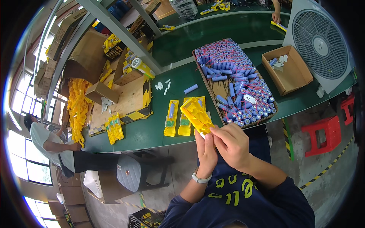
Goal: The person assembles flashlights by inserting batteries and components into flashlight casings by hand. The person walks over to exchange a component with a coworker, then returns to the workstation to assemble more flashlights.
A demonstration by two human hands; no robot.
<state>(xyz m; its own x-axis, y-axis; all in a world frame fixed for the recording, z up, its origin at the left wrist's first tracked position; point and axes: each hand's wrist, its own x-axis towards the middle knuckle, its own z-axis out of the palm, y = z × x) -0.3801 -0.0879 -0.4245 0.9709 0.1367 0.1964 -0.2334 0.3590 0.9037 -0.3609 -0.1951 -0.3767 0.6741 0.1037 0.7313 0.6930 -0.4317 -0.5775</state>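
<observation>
My left hand (205,151) and my right hand (230,143) together grip a long yellow plastic housing (196,114), tilted up toward the table edge. The fingers of both hands pinch its near end, where a small white part shows. Just beyond it, two more yellow housings (171,117) lie flat on the green table (152,131), one with a blue cylindrical cell in it. A wide tray of several blue cells with red wires (235,81) sits to the right of them. A loose blue cell (191,89) lies on the table behind.
An open cardboard box (288,70) and a white fan (320,41) stand at the right. A wooden board (121,100) with more yellow parts lies at the left, a grey stool (129,171) below it. A person (49,144) sits far left; red stools (323,133) stand right.
</observation>
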